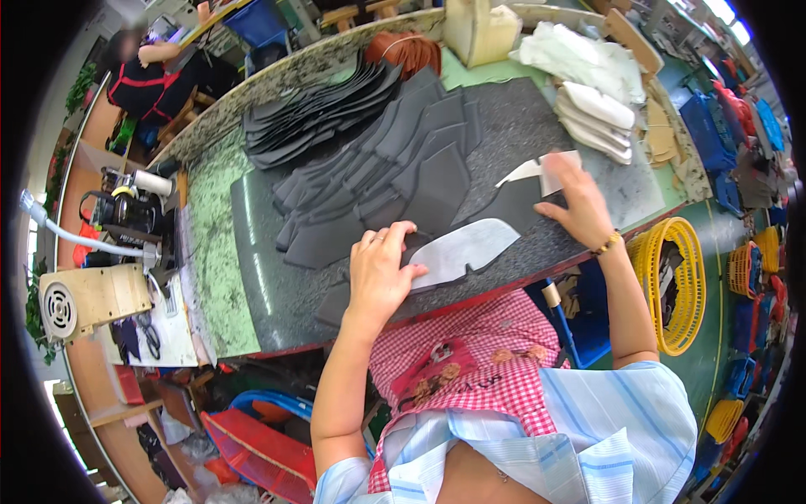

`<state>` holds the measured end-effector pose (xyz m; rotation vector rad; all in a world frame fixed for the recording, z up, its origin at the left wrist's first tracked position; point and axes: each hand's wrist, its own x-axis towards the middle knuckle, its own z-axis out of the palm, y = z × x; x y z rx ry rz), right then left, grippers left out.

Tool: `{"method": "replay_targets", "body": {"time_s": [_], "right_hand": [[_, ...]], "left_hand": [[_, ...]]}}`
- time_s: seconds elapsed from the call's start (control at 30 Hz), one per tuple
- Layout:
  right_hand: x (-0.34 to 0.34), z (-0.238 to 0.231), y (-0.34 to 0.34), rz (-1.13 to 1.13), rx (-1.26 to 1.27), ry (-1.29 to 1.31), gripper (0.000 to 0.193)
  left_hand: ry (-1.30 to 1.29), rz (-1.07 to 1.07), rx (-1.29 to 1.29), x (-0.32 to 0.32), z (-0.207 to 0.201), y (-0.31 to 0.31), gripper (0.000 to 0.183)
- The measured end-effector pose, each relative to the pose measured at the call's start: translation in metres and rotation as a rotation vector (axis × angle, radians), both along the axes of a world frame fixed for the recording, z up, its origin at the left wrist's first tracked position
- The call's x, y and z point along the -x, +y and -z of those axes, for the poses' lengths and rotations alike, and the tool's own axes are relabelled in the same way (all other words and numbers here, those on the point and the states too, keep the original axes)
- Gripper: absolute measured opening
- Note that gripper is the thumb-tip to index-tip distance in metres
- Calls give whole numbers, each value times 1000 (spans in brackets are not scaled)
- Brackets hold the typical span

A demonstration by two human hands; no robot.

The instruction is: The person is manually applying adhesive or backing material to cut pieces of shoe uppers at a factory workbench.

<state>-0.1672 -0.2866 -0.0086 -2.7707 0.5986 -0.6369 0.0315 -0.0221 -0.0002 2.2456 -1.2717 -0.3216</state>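
A light grey-white shaped piece [466,252] with a notch in its lower edge lies near the table's front edge, over dark grey pieces. My left hand [379,273] rests at its left end, thumb on the piece and index finger apart from it. Farther right, my right hand [578,206] reaches over a dark flat piece [510,206]. Its thumb is spread away from the fingers, and the blurred fingertips are over a small white piece [550,178]. Whether they pinch it is unclear. A pointed white strip [520,172] lies just left of it.
Overlapping dark grey cut pieces [378,181] and a black stack [315,113] cover the table's far left. White pads [596,118] and crumpled white wrapping [579,59] lie far right. A yellow basket [698,286] stands right. At the left is a machine [96,298]; another person [147,80] sits beyond.
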Motion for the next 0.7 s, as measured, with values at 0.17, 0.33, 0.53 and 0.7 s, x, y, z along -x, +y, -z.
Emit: {"method": "replay_targets", "body": {"time_s": [0.17,0.33,0.53,0.7], "right_hand": [[13,19,-12,-198,282,88,45],[15,2,-4,-258,277,157,50],[44,-6,61,-322,197,155,60],[49,-23,80,-399,-282,-107,9]], "left_hand": [[246,-122,150,11,-42,24,43],[74,-561,332,-27,-63,156,47],[-661,-609,-6,-62,17,198,43],[236,-45,458,58,-33,42,67]]}}
